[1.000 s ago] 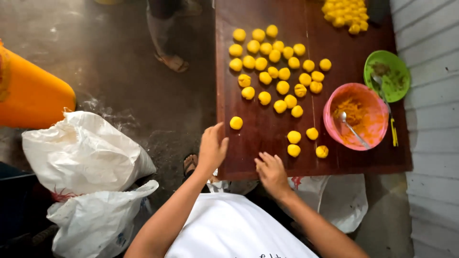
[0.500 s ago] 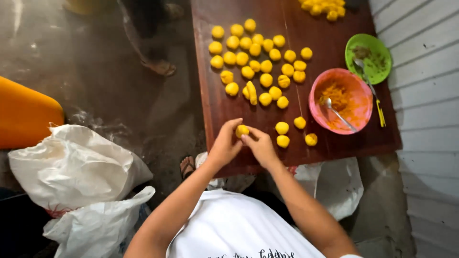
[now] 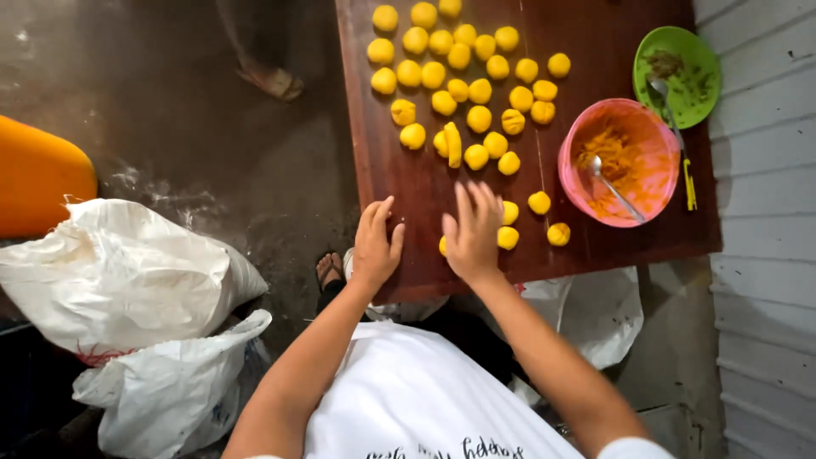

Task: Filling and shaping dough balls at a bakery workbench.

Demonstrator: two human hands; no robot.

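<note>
My left hand lies flat on the brown wooden table near its front edge, fingers spread, with nothing in it. My right hand lies palm down just to the right of it, on top of a yellow dough ball that shows only at the palm's left edge. Three more yellow balls sit right of that hand. Several yellow balls are grouped farther back, with one flattened piece among them.
A pink bowl with orange filling and a spoon stands at the right. Behind it is a green plate. White sacks and an orange container are on the floor at left. Another person's sandalled foot is at the back.
My hands held a yellow ball together half a second ago. Now they are apart: the left rests flat on the table and the right lies flat over the ball.
</note>
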